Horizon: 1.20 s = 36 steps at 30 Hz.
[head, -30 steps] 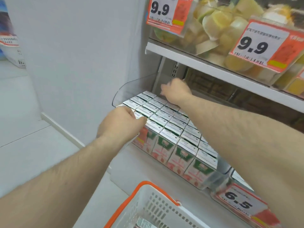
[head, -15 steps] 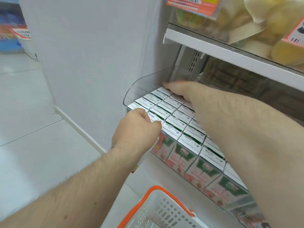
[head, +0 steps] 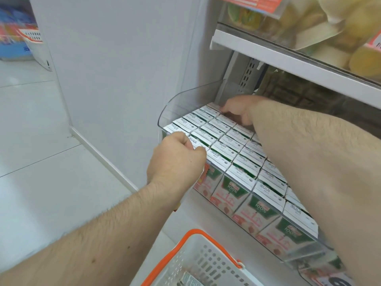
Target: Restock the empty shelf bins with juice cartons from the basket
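A clear plastic shelf bin (head: 185, 100) is packed with rows of green and white juice cartons (head: 237, 162), their silver tops up. My left hand (head: 177, 159) is at the bin's front left corner, fingers curled and pinching the top of a front-row juice carton. My right hand (head: 239, 110) reaches over the rows to the back of the bin, fingertips resting on the rear cartons. Below stands a white basket (head: 185, 236) with an orange rim, and one carton (head: 189, 279) shows inside it.
An upper white shelf (head: 288, 58) with cut-fruit packs (head: 340, 38) and an orange price tag (head: 257, 3) overhangs the bin closely. A white side panel (head: 123, 58) walls the left. Tiled floor (head: 41, 141) lies to the left.
My view has moved closer and lower toward the bin. My right hand has slid deeper to the back row. My left hand stays at the front left corner.
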Tool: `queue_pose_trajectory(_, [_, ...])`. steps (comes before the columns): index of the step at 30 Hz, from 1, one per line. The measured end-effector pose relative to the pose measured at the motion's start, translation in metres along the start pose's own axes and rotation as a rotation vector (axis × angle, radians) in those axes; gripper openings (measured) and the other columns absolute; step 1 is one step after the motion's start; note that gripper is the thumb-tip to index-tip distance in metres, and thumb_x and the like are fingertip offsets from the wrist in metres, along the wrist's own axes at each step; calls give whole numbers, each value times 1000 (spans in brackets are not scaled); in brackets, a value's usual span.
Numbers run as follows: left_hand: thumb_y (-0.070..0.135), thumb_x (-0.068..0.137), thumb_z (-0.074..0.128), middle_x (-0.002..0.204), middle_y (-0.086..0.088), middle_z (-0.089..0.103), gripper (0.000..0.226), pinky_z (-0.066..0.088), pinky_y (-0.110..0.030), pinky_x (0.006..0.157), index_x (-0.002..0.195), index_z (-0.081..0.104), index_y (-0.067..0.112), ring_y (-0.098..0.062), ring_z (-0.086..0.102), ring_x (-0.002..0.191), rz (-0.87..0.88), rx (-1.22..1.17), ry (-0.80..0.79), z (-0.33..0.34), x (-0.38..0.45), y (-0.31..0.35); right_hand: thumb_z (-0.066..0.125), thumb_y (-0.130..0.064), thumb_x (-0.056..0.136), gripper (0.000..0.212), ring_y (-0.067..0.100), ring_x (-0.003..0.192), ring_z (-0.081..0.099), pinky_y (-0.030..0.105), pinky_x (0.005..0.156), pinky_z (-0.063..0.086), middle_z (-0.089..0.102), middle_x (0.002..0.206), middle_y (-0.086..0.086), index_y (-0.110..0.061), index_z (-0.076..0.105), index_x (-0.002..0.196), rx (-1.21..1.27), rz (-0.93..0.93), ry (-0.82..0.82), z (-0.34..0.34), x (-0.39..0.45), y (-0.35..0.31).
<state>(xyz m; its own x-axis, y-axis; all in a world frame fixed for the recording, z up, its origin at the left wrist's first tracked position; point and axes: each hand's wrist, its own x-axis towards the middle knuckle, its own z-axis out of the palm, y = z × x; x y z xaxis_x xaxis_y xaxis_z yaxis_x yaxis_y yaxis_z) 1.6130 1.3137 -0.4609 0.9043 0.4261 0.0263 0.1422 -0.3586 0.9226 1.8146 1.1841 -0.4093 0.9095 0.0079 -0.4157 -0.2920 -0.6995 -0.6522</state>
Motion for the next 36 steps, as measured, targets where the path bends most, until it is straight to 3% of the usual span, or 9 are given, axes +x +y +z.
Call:
queue_pose_trajectory(3, [29,78,62,58,6,55,26,47,-30,57,62,43,21,-17,57,57,4,-30,-2,-3,-5,0,47,-35,103,44,34,117,59,49,103,45,59,132,11,-4,53,133,-136,-24,102,7,-11,-2])
queue_pose_trajectory(7, [23,80,58,57,5,46,26,40,-27,47,62,39,19,-17,45,54,68,-174,47,-7,-20,8,35,-10,104,37,34,123,54,41,99,46,53,138,17,-3,48,138,-274,-255,401,12,-47,9])
queue_pose_trajectory(9, [24,86,56,61,3,46,26,37,-28,50,65,41,19,-17,44,58,45,-324,-19,-6,-31,18,43,-12,100,29,31,113,62,40,95,51,64,124,13,-12,63,120,-6,-290,459,5,-69,12])
queue_pose_trajectory(12, [28,91,48,71,-3,52,20,39,-32,59,74,50,16,-22,49,65,-126,-515,-168,-4,-47,28,49,-18,97,22,17,77,72,30,73,56,73,95,1,-23,67,83,85,-369,572,5,-133,27])
queue_pose_trajectory(18, [50,100,33,71,-2,61,46,40,-27,56,77,57,18,-18,53,54,-359,-780,-380,-6,-83,40,51,-14,96,23,11,51,58,20,48,41,72,77,-1,-22,69,85,184,-489,519,26,-255,84])
queue_pose_trajectory(22, [56,100,26,73,-5,59,54,40,-29,57,81,57,15,-19,54,55,-308,-842,-511,2,-111,49,51,-17,98,23,11,54,53,17,46,38,67,75,1,-11,70,85,240,-484,382,34,-310,122])
queue_pose_trajectory(25, [55,101,25,73,-6,57,54,43,-29,57,82,56,15,-19,55,55,-269,-832,-588,12,-137,56,67,-30,88,3,1,58,53,19,54,44,64,71,-13,-27,67,88,140,-477,404,40,-335,151])
queue_pose_trajectory(31, [48,103,25,71,-2,51,48,41,-27,53,87,53,12,-12,50,54,-96,-814,-759,32,-173,59,82,-18,72,31,3,58,50,18,57,39,56,66,-14,-37,60,84,13,-431,533,35,-360,194])
queue_pose_trajectory(36, [31,76,53,92,-4,61,26,47,-30,77,93,58,12,-14,62,81,260,-716,-914,40,-167,40,85,-9,70,44,10,57,46,31,61,43,56,66,4,-37,56,86,149,-433,581,19,-374,224])
